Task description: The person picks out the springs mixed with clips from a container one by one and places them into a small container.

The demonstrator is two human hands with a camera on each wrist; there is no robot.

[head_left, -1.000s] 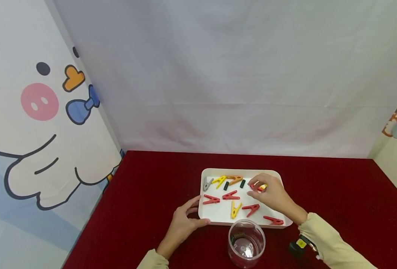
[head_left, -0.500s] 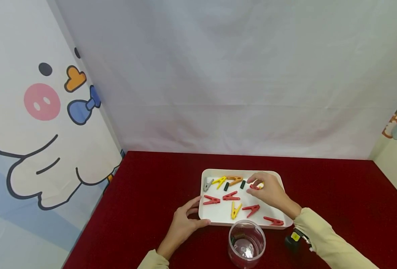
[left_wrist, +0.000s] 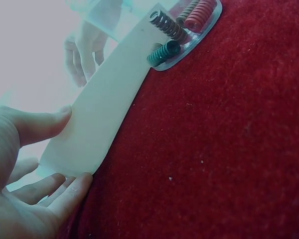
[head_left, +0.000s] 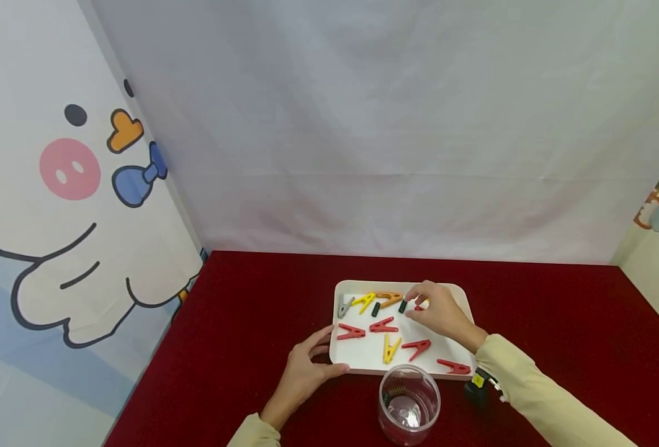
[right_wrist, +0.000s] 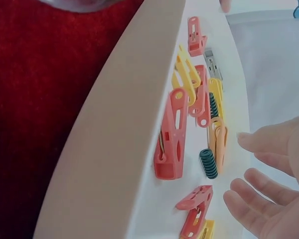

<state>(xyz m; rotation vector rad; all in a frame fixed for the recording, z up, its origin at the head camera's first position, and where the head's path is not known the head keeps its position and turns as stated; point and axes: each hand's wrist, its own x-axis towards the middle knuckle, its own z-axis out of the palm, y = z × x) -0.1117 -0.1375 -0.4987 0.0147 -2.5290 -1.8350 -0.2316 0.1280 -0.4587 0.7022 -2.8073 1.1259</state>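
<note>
Clear jar point(head_left: 409, 437) on the red bench point(head_left: 262, 323) partly blocks the white tray's point(head_left: 363, 357) near edge, contact hard to judge; only the left wrist view shows the red spring point(left_wrist: 200, 15) inside. Left hand point(head_left: 301, 371), loosely spread, touches a tray corner. Past scattered clips point(head_left: 423, 344), right hand point(head_left: 440, 311), fingers parted and holding nothing, is near a dark green spring point(right_wrist: 208, 164) in the tray, coils clear only in the right wrist view.

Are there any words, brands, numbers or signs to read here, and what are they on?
No readable words, brands, numbers or signs in any view.
Yellow patch on the black device by the right sleeve: too small to read anything.
Clips, springs, tray and jar: no lettering visible.
Wall cartoon at picture left: drawing only.
</note>
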